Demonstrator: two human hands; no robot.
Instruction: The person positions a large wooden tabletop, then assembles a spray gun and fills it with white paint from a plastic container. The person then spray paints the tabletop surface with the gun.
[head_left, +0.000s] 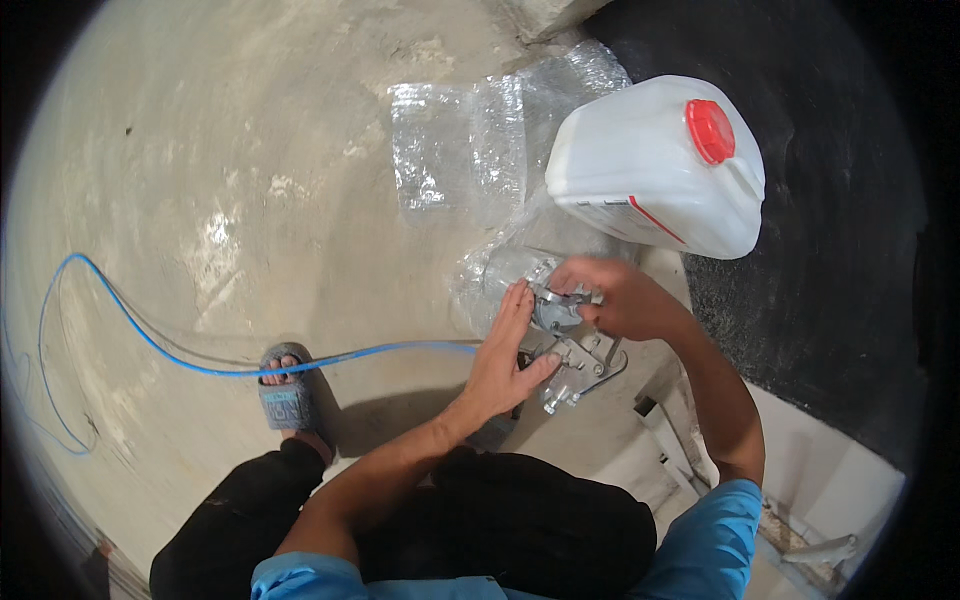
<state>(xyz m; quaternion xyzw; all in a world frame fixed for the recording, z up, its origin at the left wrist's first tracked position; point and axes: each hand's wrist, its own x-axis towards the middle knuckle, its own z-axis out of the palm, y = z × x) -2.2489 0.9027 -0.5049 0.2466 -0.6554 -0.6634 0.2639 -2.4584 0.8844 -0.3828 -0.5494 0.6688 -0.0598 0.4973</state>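
A silvery metal device (583,368), with a rounded body and several fittings and levers, stands between my hands in front of my feet. My left hand (500,358) holds it from the left side, its fingers straight along the edge and the thumb reaching round the near part. On the far right of the device, my right hand (625,298) has its fingers curled in at the top by a short grey metal bar. Slight blur there hides what they pinch. A blue hose (330,358) runs from the left and disappears behind my left hand.
Beyond the device, a large white plastic jerrycan (650,165) with a red cap (710,131) rests on clear plastic wrap (455,150). A black sheet (800,250) covers the right side. Metal bars (668,440) lie near my right elbow; a slippered foot (290,390) stands beside the hose.
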